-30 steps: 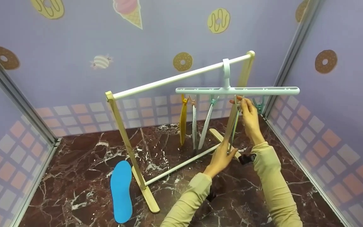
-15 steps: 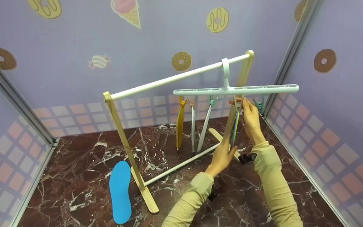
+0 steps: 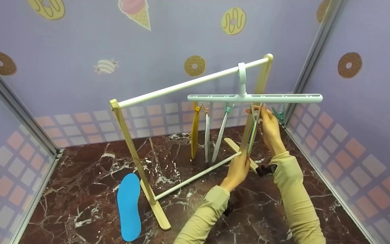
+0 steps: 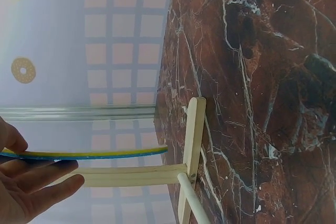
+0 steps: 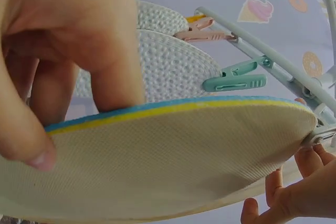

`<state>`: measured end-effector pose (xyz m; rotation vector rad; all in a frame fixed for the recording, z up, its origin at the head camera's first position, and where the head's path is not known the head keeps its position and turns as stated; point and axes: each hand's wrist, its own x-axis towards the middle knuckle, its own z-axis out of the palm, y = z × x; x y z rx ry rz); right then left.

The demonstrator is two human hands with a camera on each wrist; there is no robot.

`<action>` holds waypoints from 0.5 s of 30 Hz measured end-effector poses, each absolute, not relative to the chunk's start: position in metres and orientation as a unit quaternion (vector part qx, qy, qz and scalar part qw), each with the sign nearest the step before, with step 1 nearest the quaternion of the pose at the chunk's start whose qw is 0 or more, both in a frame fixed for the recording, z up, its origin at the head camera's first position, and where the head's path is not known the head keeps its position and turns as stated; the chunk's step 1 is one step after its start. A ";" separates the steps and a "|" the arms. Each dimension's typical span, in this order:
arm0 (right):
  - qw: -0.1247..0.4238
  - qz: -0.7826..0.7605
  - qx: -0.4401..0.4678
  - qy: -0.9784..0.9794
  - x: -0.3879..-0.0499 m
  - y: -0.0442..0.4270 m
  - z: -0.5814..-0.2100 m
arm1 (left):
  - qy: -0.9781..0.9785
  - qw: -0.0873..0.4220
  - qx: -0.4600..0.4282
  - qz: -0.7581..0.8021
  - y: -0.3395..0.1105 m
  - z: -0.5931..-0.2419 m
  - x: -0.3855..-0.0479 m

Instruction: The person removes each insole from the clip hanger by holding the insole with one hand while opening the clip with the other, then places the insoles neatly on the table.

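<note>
My left hand holds the lower part of an insole with a blue and yellow edge and a pale ribbed underside. In the right wrist view its thumb lies on the pale face and a finger on the other side. At the insole's upper end, my right hand pinches a pale clothespin, which meets the insole's tip. This clothespin hangs below the white hanger. In the left wrist view, the insole's free end extends past the left hand's fingers.
The hanger hooks over the rack's top bar. A yellow insole and two whitish insoles hang from clips. A teal clothespin hangs at right. On the marbled surface lies a blue insole.
My left thumb has drawn in toward the insole, which has turned slightly and shows more of its coloured edge. The hanger has swayed a little. The right hand stays at the clothespin.
</note>
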<state>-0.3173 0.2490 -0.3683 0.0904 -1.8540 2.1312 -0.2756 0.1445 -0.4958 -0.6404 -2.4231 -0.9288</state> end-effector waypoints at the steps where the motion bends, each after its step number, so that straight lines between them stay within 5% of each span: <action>1: 0.150 0.753 0.036 -0.639 -0.318 0.250 -0.368 | -0.881 0.234 -0.235 -0.338 0.144 -0.496 -0.276; 15: 0.082 0.836 0.057 -0.540 -0.318 0.252 -0.368 | -0.879 0.219 -0.242 -0.348 0.145 -0.494 -0.273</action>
